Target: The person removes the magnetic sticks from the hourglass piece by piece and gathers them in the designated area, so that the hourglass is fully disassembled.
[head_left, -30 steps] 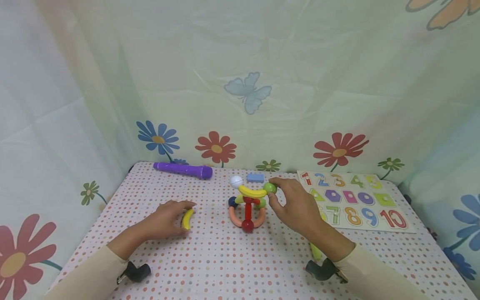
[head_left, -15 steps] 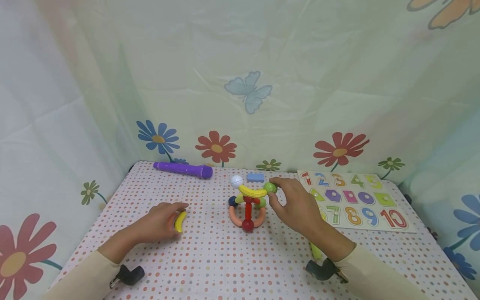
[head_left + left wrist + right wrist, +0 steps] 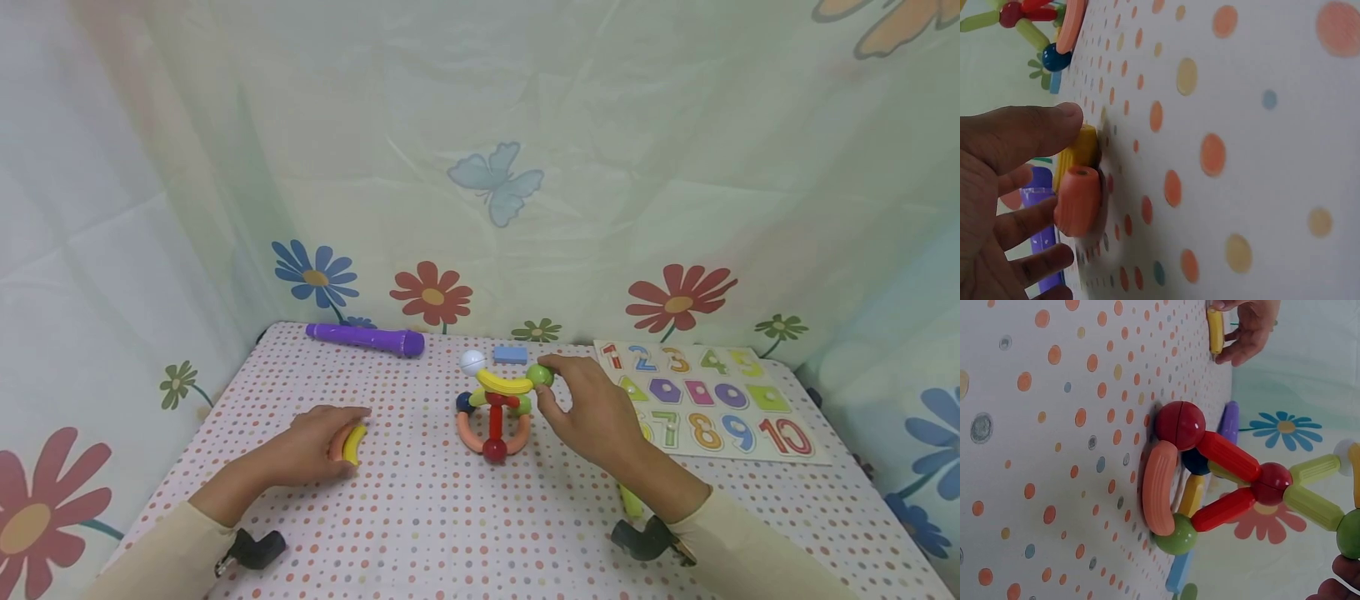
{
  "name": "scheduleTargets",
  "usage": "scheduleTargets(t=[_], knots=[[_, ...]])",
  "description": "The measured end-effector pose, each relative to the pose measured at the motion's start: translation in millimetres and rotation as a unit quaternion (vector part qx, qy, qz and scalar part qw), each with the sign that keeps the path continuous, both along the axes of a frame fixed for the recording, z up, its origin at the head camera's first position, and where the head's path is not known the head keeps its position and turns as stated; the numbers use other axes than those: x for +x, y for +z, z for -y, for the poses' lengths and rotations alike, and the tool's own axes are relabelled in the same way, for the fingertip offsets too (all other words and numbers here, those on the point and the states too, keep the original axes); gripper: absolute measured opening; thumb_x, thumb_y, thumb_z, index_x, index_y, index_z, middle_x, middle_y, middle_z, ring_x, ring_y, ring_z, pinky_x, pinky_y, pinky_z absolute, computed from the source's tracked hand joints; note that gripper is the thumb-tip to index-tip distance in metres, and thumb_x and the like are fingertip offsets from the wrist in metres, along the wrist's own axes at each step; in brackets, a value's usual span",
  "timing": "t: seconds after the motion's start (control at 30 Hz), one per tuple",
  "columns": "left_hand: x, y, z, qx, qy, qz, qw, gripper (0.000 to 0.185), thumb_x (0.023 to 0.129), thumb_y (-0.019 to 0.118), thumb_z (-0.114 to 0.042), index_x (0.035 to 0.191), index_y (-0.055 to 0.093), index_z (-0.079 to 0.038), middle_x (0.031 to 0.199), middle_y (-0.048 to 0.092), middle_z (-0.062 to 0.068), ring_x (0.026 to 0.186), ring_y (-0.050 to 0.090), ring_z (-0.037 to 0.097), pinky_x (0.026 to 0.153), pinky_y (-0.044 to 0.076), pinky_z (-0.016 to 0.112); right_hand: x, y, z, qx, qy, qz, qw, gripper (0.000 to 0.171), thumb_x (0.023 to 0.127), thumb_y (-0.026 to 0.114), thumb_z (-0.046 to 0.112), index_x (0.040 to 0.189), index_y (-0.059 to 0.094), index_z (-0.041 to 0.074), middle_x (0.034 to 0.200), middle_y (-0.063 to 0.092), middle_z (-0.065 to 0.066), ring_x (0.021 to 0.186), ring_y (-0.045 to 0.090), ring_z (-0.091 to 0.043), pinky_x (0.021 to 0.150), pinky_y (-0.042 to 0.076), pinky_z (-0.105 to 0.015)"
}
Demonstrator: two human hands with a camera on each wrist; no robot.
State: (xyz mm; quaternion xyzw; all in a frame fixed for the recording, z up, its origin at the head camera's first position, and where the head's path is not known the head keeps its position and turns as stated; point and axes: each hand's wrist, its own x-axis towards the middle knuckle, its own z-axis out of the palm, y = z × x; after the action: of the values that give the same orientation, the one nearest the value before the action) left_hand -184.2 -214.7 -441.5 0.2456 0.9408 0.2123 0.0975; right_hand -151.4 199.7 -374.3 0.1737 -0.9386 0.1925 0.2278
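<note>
My left hand [image 3: 315, 446] is low over the table at left, its fingers loosely spread about two short curved sticks, one yellow [image 3: 355, 446] and one salmon [image 3: 1079, 200]. The sticks lie side by side; the thumb overlaps the yellow one in the left wrist view. With thumb and index finger, my right hand [image 3: 592, 408] pinches a green ball [image 3: 540, 376] at the right end of a yellow curved stick [image 3: 505, 383]. This stick tops a standing ball-and-stick figure, with a white ball [image 3: 472, 362] at its left end. Red sticks [image 3: 1229, 456] and a salmon curved base piece [image 3: 1160, 487] support it.
A purple toy microphone [image 3: 367, 338] lies at the back left. Behind the figure is a light blue block [image 3: 511, 356]. A number-and-shape puzzle board [image 3: 795, 400] lies at right, with a lime stick [image 3: 631, 502] under the right forearm. A flowered curtain [image 3: 360, 167] surrounds the table.
My left hand and the yellow curved stick by it have shifted left, and the salmon stick now shows beside it. The right hand and the figure have stayed in place.
</note>
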Motion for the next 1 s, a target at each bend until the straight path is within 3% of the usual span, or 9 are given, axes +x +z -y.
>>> scheduleTargets(t=[0.23,0.33,0.5,0.73,1.0], knots=[[5.7,10.7,-22.8,0.039,0.001,-0.046,0.9982,0.063,0.093,0.078,-0.026,0.148,0.050,-0.014,0.150,0.050,0.011,0.141,0.042,0.039,0.112,0.028,0.067,0.7,1.2,0.3,0.001,0.002,0.001,1.000,0.043,0.092,0.073,0.022,0.131,0.063,0.007,0.123,0.068,-0.011,0.113,0.063,-0.029,0.069,0.060,-0.041],[8.9,19.7,-40.4,0.077,0.002,-0.054,0.9956,0.058,0.096,0.074,-0.024,0.147,0.051,-0.013,0.148,0.052,0.009,0.137,0.047,0.035,0.111,0.036,0.060,1.0,1.4,0.1,-0.001,0.001,0.004,1.000,0.043,0.092,0.073,0.022,0.131,0.062,0.007,0.123,0.068,-0.012,0.113,0.063,-0.029,0.070,0.060,-0.043],[16.8,35.7,-74.1,0.137,0.010,-0.059,0.9887,0.051,0.097,0.073,-0.022,0.144,0.054,-0.016,0.140,0.057,0.000,0.120,0.060,0.020,0.096,0.053,0.045,1.0,1.3,-0.4,-0.003,0.000,0.006,1.000,0.043,0.092,0.074,0.021,0.131,0.063,0.007,0.123,0.068,-0.011,0.114,0.063,-0.029,0.071,0.060,-0.043],[23.2,50.5,-116.1,0.239,-0.004,-0.087,0.9672,0.047,0.097,0.073,-0.016,0.140,0.055,-0.012,0.136,0.059,0.000,0.108,0.064,0.014,0.091,0.055,0.040,-0.1,0.5,0.0,-0.004,0.000,0.004,1.000,0.042,0.092,0.073,0.020,0.131,0.063,0.006,0.122,0.068,-0.012,0.113,0.063,-0.029,0.070,0.060,-0.043],[15.8,51.9,-147.0,0.340,0.061,-0.023,0.9381,0.045,0.099,0.071,-0.020,0.138,0.050,-0.011,0.131,0.059,-0.001,0.102,0.063,0.010,0.084,0.056,0.033,0.9,0.6,-0.3,-0.006,0.000,0.008,1.000,0.043,0.093,0.073,0.023,0.131,0.062,0.007,0.123,0.068,-0.011,0.112,0.063,-0.029,0.071,0.060,-0.043]])
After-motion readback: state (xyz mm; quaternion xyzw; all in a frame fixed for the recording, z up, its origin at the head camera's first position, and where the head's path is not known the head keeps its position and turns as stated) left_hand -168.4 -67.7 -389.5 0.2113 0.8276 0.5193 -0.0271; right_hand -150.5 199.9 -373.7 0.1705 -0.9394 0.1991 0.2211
